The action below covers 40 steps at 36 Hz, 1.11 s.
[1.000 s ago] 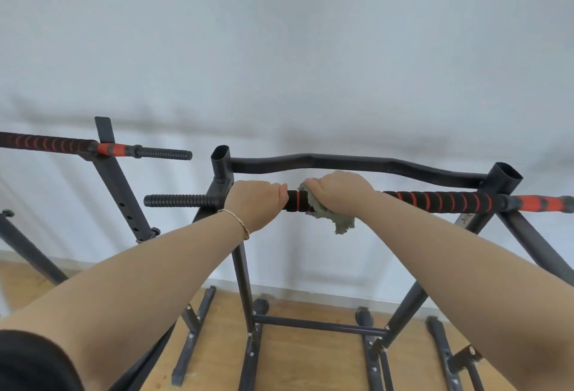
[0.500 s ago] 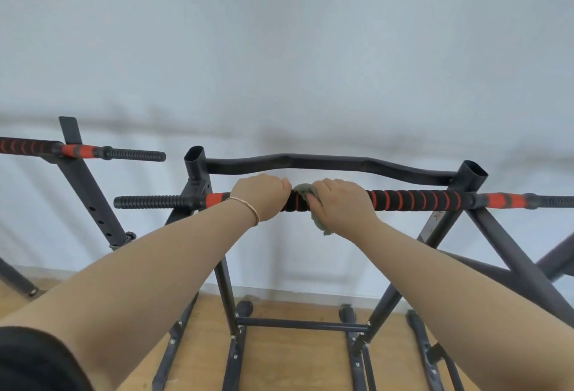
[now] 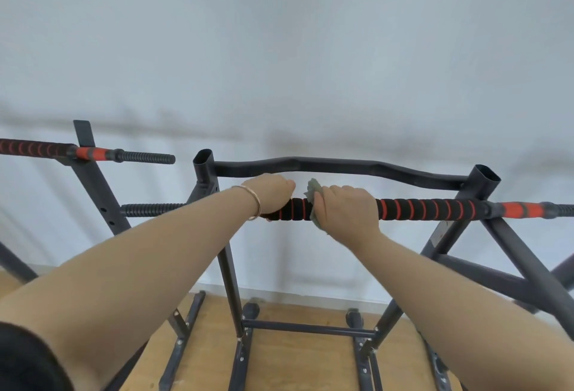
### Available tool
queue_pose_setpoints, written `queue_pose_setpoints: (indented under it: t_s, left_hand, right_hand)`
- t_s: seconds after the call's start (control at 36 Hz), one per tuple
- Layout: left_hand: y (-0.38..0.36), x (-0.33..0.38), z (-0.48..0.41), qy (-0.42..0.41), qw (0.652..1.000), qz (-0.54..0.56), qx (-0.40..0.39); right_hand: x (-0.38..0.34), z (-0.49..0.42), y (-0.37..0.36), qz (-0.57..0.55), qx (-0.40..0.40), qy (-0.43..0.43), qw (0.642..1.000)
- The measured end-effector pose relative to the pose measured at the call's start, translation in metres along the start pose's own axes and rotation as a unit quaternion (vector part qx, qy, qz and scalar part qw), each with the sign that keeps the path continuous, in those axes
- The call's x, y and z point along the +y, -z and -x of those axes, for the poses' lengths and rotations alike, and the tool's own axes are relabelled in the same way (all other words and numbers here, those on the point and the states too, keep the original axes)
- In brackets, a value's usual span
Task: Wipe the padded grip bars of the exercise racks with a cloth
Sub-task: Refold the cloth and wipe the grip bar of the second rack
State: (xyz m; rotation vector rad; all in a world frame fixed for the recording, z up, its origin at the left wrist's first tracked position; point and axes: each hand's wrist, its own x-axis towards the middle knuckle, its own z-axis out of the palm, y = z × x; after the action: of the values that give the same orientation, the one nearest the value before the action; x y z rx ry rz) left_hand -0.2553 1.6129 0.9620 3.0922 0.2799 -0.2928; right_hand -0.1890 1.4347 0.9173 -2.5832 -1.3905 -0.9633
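Black foam ringed with orange stripes covered the padded grip bar, which ran level across the near exercise rack at about the middle of the view. The left hand was closed over the bar's left part, knuckles up, fingers curled round the foam and hidden behind it. A thin bracelet circled that wrist. Just to the right, with a short stretch of striped foam bare between the two, the right hand gripped the bar through a grey-green cloth. The cloth was wrapped round the foam under the palm, one crumpled edge standing up above the thumb side and another showing below the bar.

Past the right hand the foam ran on to the rack's right upright, where a plain orange sleeve followed it towards the frame's edge. On the left, a ribbed black bar end stuck out beyond the left upright. Behind both hands a curved black crossbar joined the open tops of the two uprights.

A second rack stood to the left, carrying its own striped bar with an orange sleeve and ribbed tip. Both racks' feet rested on a wooden floor before a pale wall. A dark sleeve showed at the lower left corner.
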Motion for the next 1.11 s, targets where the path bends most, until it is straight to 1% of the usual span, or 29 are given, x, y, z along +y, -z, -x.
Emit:
queue_pose_setpoints:
  t_s: [0.03,0.06,0.08,0.11,0.14,0.17,0.19,0.22,0.25,0.31,0.36,0.39,0.42,0.44,0.5,0.56,0.58,0.64,0.67,0.69,0.75,0.78,0.83,0.86,0.92,0.94,1.0,1.08,1.11]
  left_hand:
    - [0.004,0.001,-0.002,0.018,0.998,0.054,-0.039]
    - [0.004,0.003,-0.002,0.047,0.987,0.131,-0.077]
    - [0.002,0.006,-0.003,0.081,0.968,0.213,-0.106]
    - [0.000,0.008,-0.005,0.110,0.954,0.259,-0.106]
    - [-0.002,0.009,-0.006,0.121,0.951,0.267,-0.094]
    - [-0.005,0.010,-0.008,0.111,0.963,0.234,-0.072]
    - [-0.007,0.010,-0.007,0.085,0.979,0.180,-0.046]
    - [-0.008,0.008,-0.006,0.053,0.993,0.100,-0.021]
    - [-0.009,0.006,-0.003,0.021,1.000,0.017,0.004]
    - [-0.015,0.004,-0.002,-0.032,0.990,-0.121,0.072]
    - [-0.022,0.006,0.004,-0.039,0.977,-0.160,0.137]
    - [-0.025,0.007,0.006,-0.032,0.972,-0.167,0.164]
    - [-0.029,0.007,0.007,-0.025,0.967,-0.168,0.189]
    - [-0.032,0.007,0.008,-0.020,0.964,-0.170,0.205]
    - [-0.033,0.007,0.008,-0.022,0.960,-0.173,0.220]
    - [-0.032,0.006,0.007,-0.028,0.959,-0.173,0.221]
    - [-0.031,0.006,0.006,-0.030,0.959,-0.176,0.218]
    - [-0.027,0.006,0.004,-0.035,0.961,-0.179,0.208]
    - [-0.024,0.006,0.004,-0.037,0.961,-0.182,0.204]
    - [-0.020,0.008,0.002,-0.043,0.960,-0.186,0.204]
    - [-0.011,0.015,-0.002,-0.060,0.958,-0.191,0.205]
    - [-0.007,0.021,-0.006,-0.064,0.959,-0.190,0.201]
    - [-0.003,0.033,-0.014,-0.065,0.967,-0.172,0.176]
    - [-0.002,0.037,-0.018,-0.062,0.973,-0.165,0.149]
    - [-0.004,0.042,-0.026,-0.056,0.980,-0.165,0.096]
    - [-0.005,0.042,-0.028,-0.055,0.981,-0.165,0.085]
    - [-0.008,0.042,-0.030,-0.054,0.980,-0.166,0.093]
    - [-0.016,0.041,-0.029,-0.045,0.972,-0.183,0.137]
    - [-0.018,0.042,-0.028,-0.042,0.969,-0.192,0.150]
  right_hand:
    - [-0.002,0.006,-0.002,-0.012,0.060,-0.005,0.998]
    - [-0.001,0.008,-0.006,-0.019,0.099,-0.009,0.995]
    - [0.000,0.009,-0.009,-0.019,0.127,-0.013,0.992]
    - [0.001,0.009,-0.009,-0.013,0.140,-0.015,0.990]
    - [0.001,0.008,-0.008,-0.010,0.136,-0.018,0.990]
    - [0.000,0.006,-0.008,0.003,0.114,-0.019,0.993]
    - [-0.001,0.002,-0.004,0.036,0.071,-0.022,0.997]
    - [-0.003,-0.003,0.001,0.067,0.002,-0.024,0.997]
    - [-0.002,-0.010,0.006,0.084,-0.071,-0.020,0.994]
    - [0.006,-0.029,0.006,0.037,-0.200,-0.017,0.979]
    - [0.016,-0.048,0.011,-0.038,-0.308,-0.034,0.950]
    - [0.019,-0.053,0.011,-0.072,-0.335,-0.043,0.939]
    - [0.020,-0.054,0.010,-0.072,-0.339,-0.025,0.938]
    - [0.020,-0.053,0.012,-0.055,-0.330,0.014,0.942]
    - [0.022,-0.042,0.014,-0.025,-0.288,0.057,0.956]
    - [0.032,-0.023,0.019,-0.018,-0.241,0.039,0.970]
    - [0.039,-0.014,0.022,-0.009,-0.207,0.037,0.978]
    - [0.058,0.002,0.021,0.053,-0.119,0.082,0.988]
    - [0.067,0.009,0.020,0.062,-0.077,0.078,0.992]
    - [0.071,0.014,0.020,0.044,-0.050,0.045,0.997]
    - [0.074,0.022,0.018,-0.002,-0.012,-0.006,1.000]
    - [0.071,0.024,0.017,-0.021,-0.003,-0.014,1.000]
    - [0.062,0.025,0.013,-0.044,0.007,-0.002,0.999]
    - [0.058,0.023,0.010,-0.063,-0.007,0.000,0.998]
    - [0.052,0.020,0.007,-0.078,-0.077,-0.005,0.994]
    - [0.052,0.018,0.003,-0.056,-0.108,-0.010,0.993]
    - [0.053,0.017,-0.004,0.011,-0.121,-0.013,0.992]
    - [0.049,0.012,-0.006,0.063,-0.098,0.014,0.993]
    - [0.048,0.008,-0.007,0.068,-0.130,0.015,0.989]
